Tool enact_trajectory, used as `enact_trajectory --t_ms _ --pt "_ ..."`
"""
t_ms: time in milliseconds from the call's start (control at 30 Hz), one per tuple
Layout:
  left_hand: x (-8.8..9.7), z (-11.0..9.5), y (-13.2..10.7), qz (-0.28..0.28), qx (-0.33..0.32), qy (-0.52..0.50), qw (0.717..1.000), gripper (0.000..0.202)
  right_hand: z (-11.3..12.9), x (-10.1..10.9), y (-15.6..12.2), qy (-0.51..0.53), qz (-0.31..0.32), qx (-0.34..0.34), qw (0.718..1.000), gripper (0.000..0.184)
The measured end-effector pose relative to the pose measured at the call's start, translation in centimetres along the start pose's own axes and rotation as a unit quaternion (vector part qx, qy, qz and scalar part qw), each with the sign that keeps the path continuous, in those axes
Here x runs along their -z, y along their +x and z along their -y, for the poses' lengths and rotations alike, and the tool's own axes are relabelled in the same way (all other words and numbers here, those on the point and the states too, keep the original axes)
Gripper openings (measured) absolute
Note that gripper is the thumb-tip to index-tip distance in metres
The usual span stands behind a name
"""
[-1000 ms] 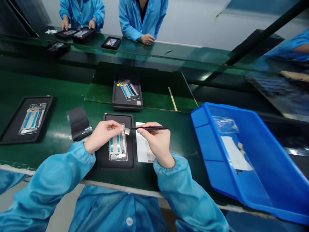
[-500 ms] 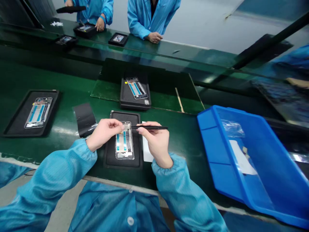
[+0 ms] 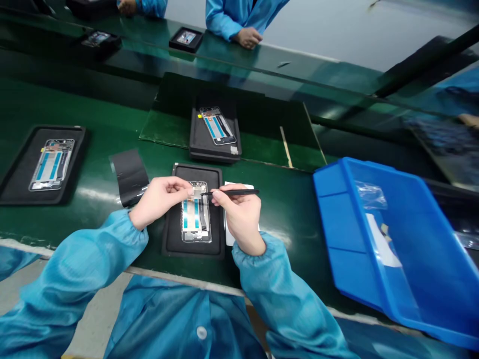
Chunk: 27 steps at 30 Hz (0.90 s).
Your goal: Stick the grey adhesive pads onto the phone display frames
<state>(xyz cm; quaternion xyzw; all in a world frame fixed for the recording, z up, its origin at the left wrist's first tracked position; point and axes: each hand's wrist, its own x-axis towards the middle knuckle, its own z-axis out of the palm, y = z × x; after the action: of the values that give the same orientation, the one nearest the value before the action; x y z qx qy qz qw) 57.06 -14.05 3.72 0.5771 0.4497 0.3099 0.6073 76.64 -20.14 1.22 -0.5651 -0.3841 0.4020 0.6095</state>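
A phone frame (image 3: 192,212) with blue strips down its middle lies in a black tray (image 3: 175,245) in front of me. My left hand (image 3: 159,199) is closed in a pinch at the frame's upper left; what sits between thumb and finger is too small to make out. Black tweezers (image 3: 243,192) are gripped in my right hand (image 3: 241,212), their tips pointing left over the upper part of the frame. Beneath my right hand, a white sheet (image 3: 229,238) is partly covered. A black film sheet (image 3: 129,174) lies left of the tray, beside my left wrist.
Another phone frame lies in a black tray (image 3: 17,184) at left; a further one rests on stacked trays (image 3: 215,155) ahead. A blue bin (image 3: 333,219) stands at right, with plastic and white pieces inside. Across the bench, a co-worker's hand (image 3: 249,37) rests near a small tray (image 3: 186,39).
The view has tilted and shifted slightly. My tweezers stay over the frame's upper part, and my left hand keeps its pinch. At the far left, the co-worker's raised dark object is out of view.
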Motion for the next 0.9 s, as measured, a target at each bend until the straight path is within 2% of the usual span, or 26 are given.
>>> enact_trajectory --t_ms 67,133,200,267,333,400,500,700,900 --pt "0.7 0.4 -0.2 -0.037 -0.026 0.091 0.995 0.034 -0.1 0.0 0.0 -0.028 0.0 -0.007 1.0 0.031" --pt "1.3 1.1 -0.7 -0.057 -0.081 0.224 0.97 0.026 -0.2 0.0 0.0 -0.059 0.007 -0.027 0.998 0.031" --pt "1.5 2.1 -1.4 -0.045 -0.163 0.342 0.924 0.018 -0.3 -0.1 -0.1 -0.083 0.014 -0.051 0.995 0.032" --pt "1.3 3.2 -2.0 -0.017 -0.244 0.411 0.878 0.018 -0.6 -0.2 -0.3 -0.1 0.016 -0.069 0.992 0.031" --pt "1.0 4.2 -2.4 0.001 -0.292 0.449 0.844 0.02 -0.9 -0.3 -0.4 -0.114 0.013 -0.076 0.99 0.029" --pt "0.6 4.8 -2.6 0.008 -0.313 0.477 0.822 0.021 -1.1 -0.3 -0.5 -0.128 0.011 -0.075 0.989 0.026" --pt "0.3 5.2 -2.6 0.003 -0.323 0.492 0.809 0.02 -1.2 -0.4 -0.5 -0.144 0.005 -0.071 0.987 0.023" --pt "0.3 5.0 -2.3 0.011 -0.317 0.481 0.817 0.018 -0.9 -0.7 -0.4 -0.177 -0.007 -0.072 0.982 0.018" --pt "0.2 4.7 -2.2 0.018 -0.322 0.483 0.814 0.017 -0.9 -0.7 -0.3 -0.195 -0.006 -0.073 0.978 0.016"
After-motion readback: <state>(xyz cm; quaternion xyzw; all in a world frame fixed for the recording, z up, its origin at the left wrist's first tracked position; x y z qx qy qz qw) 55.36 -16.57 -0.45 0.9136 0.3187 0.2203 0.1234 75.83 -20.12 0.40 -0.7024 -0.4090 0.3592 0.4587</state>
